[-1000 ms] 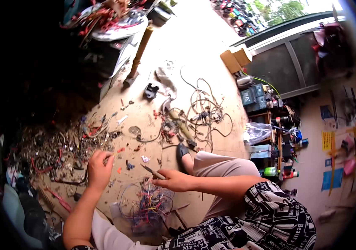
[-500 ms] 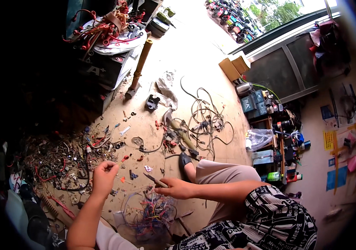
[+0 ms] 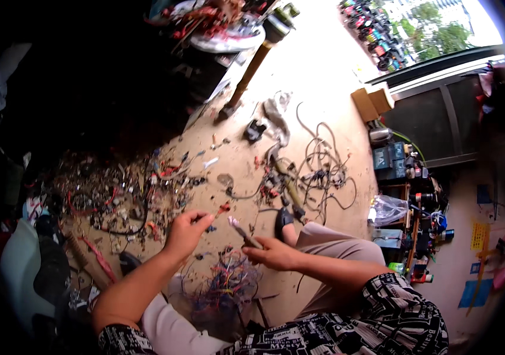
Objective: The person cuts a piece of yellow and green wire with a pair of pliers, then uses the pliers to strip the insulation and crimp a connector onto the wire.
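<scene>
My left hand (image 3: 186, 232) is held above the littered floor, thumb and fingertips pinched together. What sits in the pinch, if anything, is too small to make out; a small red piece (image 3: 224, 207) shows just beyond the fingertips. In my right hand (image 3: 273, 253) is a slim pointed tool (image 3: 244, 234) with a narrow tip and a pale handle, perhaps a small knife. It points up and left, toward the space beside my left hand. Below both hands lies a tangle of thin coloured wires (image 3: 224, 278).
Scraps and small parts (image 3: 110, 189) cover the floor at left. Farther off lie a wrench (image 3: 211, 162), a long-handled hammer (image 3: 291, 192) and a loose dark cable (image 3: 353, 198). A wooden-handled tool (image 3: 249, 74) stands near the far-left battery. Crowded shelves (image 3: 409, 207) line the right side.
The view has shifted, so the floor things sit higher and farther right. My left hand has come closer to the tool in my right hand, whose grip stays the same.
</scene>
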Motion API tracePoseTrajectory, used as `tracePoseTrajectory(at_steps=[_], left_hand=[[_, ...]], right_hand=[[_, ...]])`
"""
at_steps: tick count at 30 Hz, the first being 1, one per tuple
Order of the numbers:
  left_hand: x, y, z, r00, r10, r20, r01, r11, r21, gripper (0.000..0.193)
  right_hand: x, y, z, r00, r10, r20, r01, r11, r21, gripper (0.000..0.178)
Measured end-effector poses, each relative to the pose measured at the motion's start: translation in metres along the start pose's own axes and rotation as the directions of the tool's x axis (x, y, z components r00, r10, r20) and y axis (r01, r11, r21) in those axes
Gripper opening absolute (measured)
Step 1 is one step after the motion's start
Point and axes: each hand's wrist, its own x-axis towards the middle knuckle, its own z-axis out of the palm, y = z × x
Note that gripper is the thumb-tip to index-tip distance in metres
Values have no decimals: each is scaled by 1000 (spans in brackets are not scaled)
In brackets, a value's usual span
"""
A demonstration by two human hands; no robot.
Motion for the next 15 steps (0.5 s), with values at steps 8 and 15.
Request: tracePoseTrajectory(at_steps=[8, 15], left_hand=[[-13, 2, 11, 970, -235, 69, 244, 950, -193, 18], [-15, -6, 14, 969, -207, 138, 231, 954, -189, 17]], right_hand=[[-9, -23, 3, 992, 123, 20, -124, 992, 30, 41], [-9, -31, 5, 994, 106, 13, -106, 994, -14, 37]])
